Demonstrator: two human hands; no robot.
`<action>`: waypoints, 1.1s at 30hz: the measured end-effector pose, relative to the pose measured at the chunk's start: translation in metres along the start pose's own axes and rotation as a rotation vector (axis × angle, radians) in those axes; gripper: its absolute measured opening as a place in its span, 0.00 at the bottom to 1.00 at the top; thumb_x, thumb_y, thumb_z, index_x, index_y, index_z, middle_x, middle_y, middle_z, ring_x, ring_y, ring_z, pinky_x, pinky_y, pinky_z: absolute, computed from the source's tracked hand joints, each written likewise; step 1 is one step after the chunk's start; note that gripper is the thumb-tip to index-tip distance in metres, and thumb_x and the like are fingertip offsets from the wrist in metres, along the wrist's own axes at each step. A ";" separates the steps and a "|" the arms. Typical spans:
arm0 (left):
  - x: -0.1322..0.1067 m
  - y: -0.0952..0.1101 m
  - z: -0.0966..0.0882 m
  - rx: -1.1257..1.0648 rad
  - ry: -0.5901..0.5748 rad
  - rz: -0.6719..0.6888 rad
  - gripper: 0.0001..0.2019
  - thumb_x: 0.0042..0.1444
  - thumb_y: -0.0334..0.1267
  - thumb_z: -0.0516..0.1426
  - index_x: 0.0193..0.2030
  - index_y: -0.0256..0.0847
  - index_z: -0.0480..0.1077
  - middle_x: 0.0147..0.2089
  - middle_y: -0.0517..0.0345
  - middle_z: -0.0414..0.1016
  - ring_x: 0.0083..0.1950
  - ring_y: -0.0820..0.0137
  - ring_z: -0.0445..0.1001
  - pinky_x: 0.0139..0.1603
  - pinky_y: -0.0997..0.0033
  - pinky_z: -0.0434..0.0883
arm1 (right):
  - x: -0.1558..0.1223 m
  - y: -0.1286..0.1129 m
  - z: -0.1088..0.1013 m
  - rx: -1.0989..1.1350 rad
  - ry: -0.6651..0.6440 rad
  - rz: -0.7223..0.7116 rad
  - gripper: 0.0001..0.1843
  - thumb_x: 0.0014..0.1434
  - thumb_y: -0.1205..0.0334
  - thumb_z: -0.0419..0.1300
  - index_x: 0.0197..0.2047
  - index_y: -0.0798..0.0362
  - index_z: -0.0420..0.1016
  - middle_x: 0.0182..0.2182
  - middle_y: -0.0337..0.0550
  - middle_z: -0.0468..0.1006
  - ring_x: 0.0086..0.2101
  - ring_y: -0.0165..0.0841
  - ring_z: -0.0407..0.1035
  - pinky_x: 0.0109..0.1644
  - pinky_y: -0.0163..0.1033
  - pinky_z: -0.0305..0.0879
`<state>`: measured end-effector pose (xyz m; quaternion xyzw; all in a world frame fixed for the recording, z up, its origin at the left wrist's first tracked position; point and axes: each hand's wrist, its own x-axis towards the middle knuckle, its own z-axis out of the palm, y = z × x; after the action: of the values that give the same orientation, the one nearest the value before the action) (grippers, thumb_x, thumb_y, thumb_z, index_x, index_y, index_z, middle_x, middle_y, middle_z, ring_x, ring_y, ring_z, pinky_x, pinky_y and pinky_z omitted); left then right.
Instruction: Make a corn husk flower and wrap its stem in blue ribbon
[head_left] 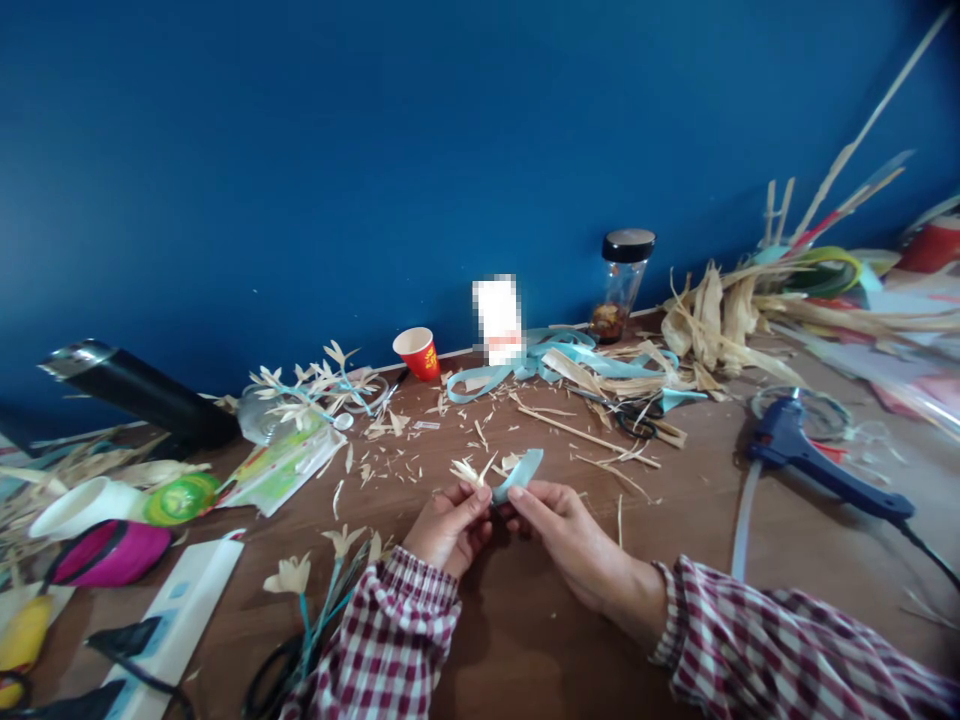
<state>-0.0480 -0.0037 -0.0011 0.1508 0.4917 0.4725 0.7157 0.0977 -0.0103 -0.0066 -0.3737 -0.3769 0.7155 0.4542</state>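
1. Head view: the left hand [450, 528] has fingers pinched on a pale flower [469, 472], petals up!
2. Right hand [574, 535], thumb and fingers gripping a light-blue strip [526, 470], just beside the flower, over the brown table [675, 515].

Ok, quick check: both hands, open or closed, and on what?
Left hand: closed, pinching a pale petalled piece.
Right hand: closed, pinching a light-blue strip between thumb and fingers.

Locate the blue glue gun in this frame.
In the head view, the blue glue gun lies on the brown table at the right side, beyond the right checked sleeve and right of the right hand.
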 end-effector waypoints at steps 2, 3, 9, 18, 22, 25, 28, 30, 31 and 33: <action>0.000 0.000 0.002 0.009 0.009 0.015 0.16 0.28 0.34 0.71 0.24 0.36 0.71 0.20 0.64 0.70 0.23 0.79 0.69 0.21 0.82 0.67 | 0.000 -0.001 0.000 -0.002 0.009 -0.002 0.16 0.53 0.50 0.61 0.29 0.56 0.80 0.22 0.39 0.74 0.25 0.26 0.62 0.32 0.33 0.57; -0.001 0.000 0.002 0.011 0.011 0.024 0.16 0.28 0.35 0.72 0.23 0.36 0.70 0.21 0.64 0.70 0.23 0.79 0.69 0.21 0.83 0.66 | 0.001 -0.001 0.000 -0.002 0.012 -0.003 0.16 0.53 0.50 0.61 0.29 0.56 0.80 0.22 0.39 0.74 0.25 0.26 0.62 0.32 0.33 0.57; -0.001 -0.002 0.003 0.042 0.032 0.075 0.15 0.30 0.36 0.71 0.24 0.36 0.71 0.21 0.64 0.70 0.23 0.79 0.68 0.20 0.84 0.64 | 0.001 0.000 -0.001 0.003 0.041 0.006 0.14 0.52 0.52 0.62 0.29 0.56 0.79 0.23 0.38 0.74 0.26 0.27 0.62 0.32 0.33 0.58; -0.001 -0.005 0.004 0.043 0.006 0.099 0.16 0.31 0.36 0.71 0.24 0.35 0.69 0.20 0.64 0.70 0.22 0.80 0.68 0.22 0.83 0.68 | 0.001 0.000 0.000 0.040 0.046 0.029 0.12 0.52 0.54 0.63 0.31 0.55 0.79 0.23 0.38 0.74 0.26 0.26 0.64 0.31 0.32 0.58; 0.001 -0.005 0.001 0.016 0.000 0.089 0.16 0.32 0.35 0.70 0.23 0.36 0.67 0.22 0.62 0.72 0.24 0.78 0.71 0.25 0.81 0.69 | 0.000 0.000 0.001 0.060 0.031 0.016 0.11 0.53 0.55 0.63 0.31 0.55 0.79 0.24 0.39 0.76 0.27 0.27 0.66 0.33 0.33 0.60; 0.001 -0.004 0.000 0.016 0.004 0.084 0.15 0.34 0.34 0.70 0.24 0.36 0.67 0.22 0.61 0.72 0.25 0.76 0.72 0.27 0.79 0.70 | -0.001 0.000 0.000 0.077 0.027 0.003 0.11 0.53 0.55 0.63 0.31 0.55 0.80 0.25 0.40 0.77 0.28 0.27 0.66 0.35 0.33 0.60; 0.001 -0.004 0.000 0.023 0.003 0.086 0.16 0.33 0.35 0.70 0.23 0.37 0.66 0.23 0.62 0.72 0.25 0.76 0.72 0.27 0.78 0.71 | -0.001 0.000 -0.001 0.108 0.019 0.002 0.11 0.53 0.56 0.63 0.33 0.55 0.80 0.28 0.41 0.78 0.29 0.27 0.67 0.36 0.34 0.61; 0.001 -0.004 0.000 0.021 0.001 0.087 0.17 0.32 0.35 0.70 0.23 0.37 0.66 0.22 0.63 0.71 0.25 0.77 0.71 0.27 0.79 0.71 | -0.001 0.001 -0.001 0.128 0.020 -0.004 0.10 0.53 0.57 0.63 0.35 0.54 0.80 0.29 0.41 0.79 0.30 0.28 0.67 0.36 0.34 0.61; 0.001 -0.004 0.000 0.021 -0.001 0.088 0.17 0.33 0.35 0.70 0.23 0.37 0.66 0.21 0.64 0.70 0.24 0.77 0.71 0.28 0.79 0.71 | 0.000 0.001 -0.001 0.136 0.025 -0.007 0.09 0.53 0.58 0.63 0.35 0.54 0.79 0.30 0.41 0.79 0.30 0.28 0.67 0.37 0.34 0.61; 0.001 -0.004 0.001 0.020 -0.002 0.088 0.17 0.33 0.35 0.70 0.23 0.37 0.65 0.20 0.65 0.69 0.24 0.78 0.70 0.28 0.79 0.72 | 0.000 0.001 -0.001 0.152 0.040 -0.015 0.09 0.52 0.59 0.64 0.36 0.53 0.79 0.30 0.41 0.78 0.30 0.27 0.68 0.36 0.33 0.61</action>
<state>-0.0450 -0.0051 -0.0041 0.1800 0.4882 0.4986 0.6933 0.0982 -0.0100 -0.0083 -0.3495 -0.3151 0.7311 0.4940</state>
